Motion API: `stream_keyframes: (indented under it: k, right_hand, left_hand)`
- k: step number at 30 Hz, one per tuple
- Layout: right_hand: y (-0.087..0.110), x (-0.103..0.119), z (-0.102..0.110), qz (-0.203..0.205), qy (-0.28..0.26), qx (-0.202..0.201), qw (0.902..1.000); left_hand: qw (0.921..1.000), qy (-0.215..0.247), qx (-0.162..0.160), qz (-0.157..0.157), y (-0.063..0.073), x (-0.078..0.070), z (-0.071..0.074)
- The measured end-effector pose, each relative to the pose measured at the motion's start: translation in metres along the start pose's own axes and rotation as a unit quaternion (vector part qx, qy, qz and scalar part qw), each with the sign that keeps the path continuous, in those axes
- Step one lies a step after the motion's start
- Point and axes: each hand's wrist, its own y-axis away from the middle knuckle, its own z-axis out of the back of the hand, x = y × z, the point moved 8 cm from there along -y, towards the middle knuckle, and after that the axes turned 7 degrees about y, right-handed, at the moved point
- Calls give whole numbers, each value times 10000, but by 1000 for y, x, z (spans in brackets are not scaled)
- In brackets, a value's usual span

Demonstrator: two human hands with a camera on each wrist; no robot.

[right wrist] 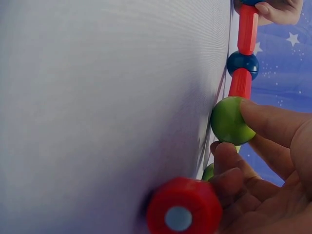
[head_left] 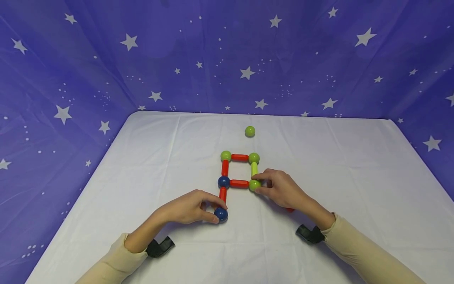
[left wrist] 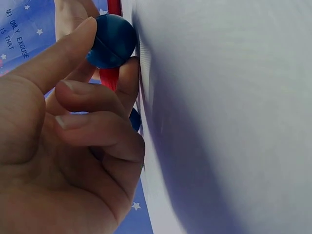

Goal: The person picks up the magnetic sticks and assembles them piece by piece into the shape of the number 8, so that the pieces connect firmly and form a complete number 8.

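Observation:
A flat figure of toy building rods and balls lies on the white cloth. Its square has a red top rod point(head_left: 240, 157), a red left rod point(head_left: 225, 168), a red bottom rod point(head_left: 239, 184) and a lime rod point(head_left: 254, 169) on the right. From the blue corner ball point(head_left: 224, 182), another red rod point(head_left: 222, 195) runs toward the person to a second blue ball point(head_left: 220, 214). My left hand point(head_left: 193, 206) pinches that near blue ball between thumb and fingers. My right hand point(head_left: 280, 188) pinches the green ball point(head_left: 254, 185) at the square's lower right corner.
Beyond the square sits a loose green ball point(head_left: 250, 131). A loose red rod point(right wrist: 183, 209) with a grey disc in its end lies below the right hand, mostly hidden from the head view. A star-patterned purple curtain point(head_left: 227, 51) closes off the table's back and sides.

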Motion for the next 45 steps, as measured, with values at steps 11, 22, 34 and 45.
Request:
stream_keyframes:
  k: [11,22,34,45]
  right_hand:
    - [0,1,0,-15,4,52,10000]
    - [4,0,5,3,-65,62,10000]
    - [26,-5,31,109,-275,-278,9992]
    - [50,-15,40,49,6,-459,9989]
  left_hand:
    - [10000,5,-8,9,0,1,0]
    - [10000,-14,-4,-67,-1,2,0]
    - [10000,-12,-33,-47,0,2,1]
    - [10000,36,-60,-48,1,2,0]
